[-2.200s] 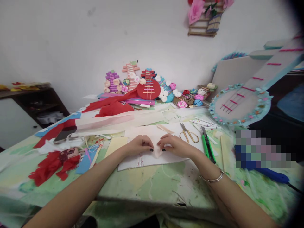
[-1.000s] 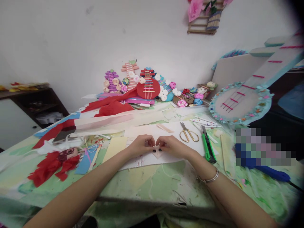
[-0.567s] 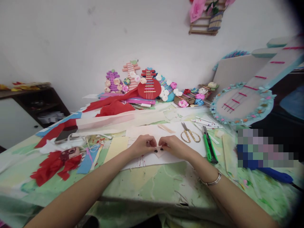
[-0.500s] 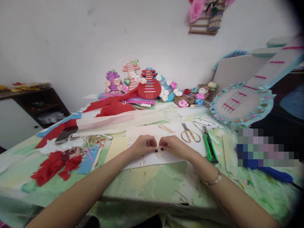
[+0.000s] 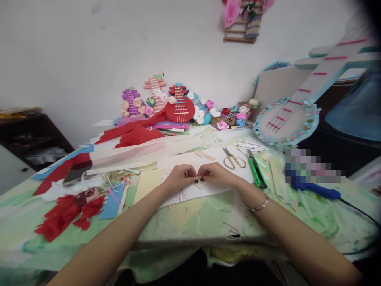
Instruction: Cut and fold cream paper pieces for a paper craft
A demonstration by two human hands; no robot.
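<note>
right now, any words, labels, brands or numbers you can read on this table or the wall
None can be read.
White sheet under the left hand and right hand, which pinch a small pale paper piece: only short red pen strokes, no letters.
Green utility knife and gold-handled scissors: no brand legible.
Pixelated patch at the right: hides whatever is there.

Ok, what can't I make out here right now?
Head view, the small pale piece: mostly covered by the left hand and right hand pinching it; shape unclear.
Head view, patch above the blue tool: pixelated, unreadable.
Head view, the large instrument model: top cut off by the right edge.
</note>
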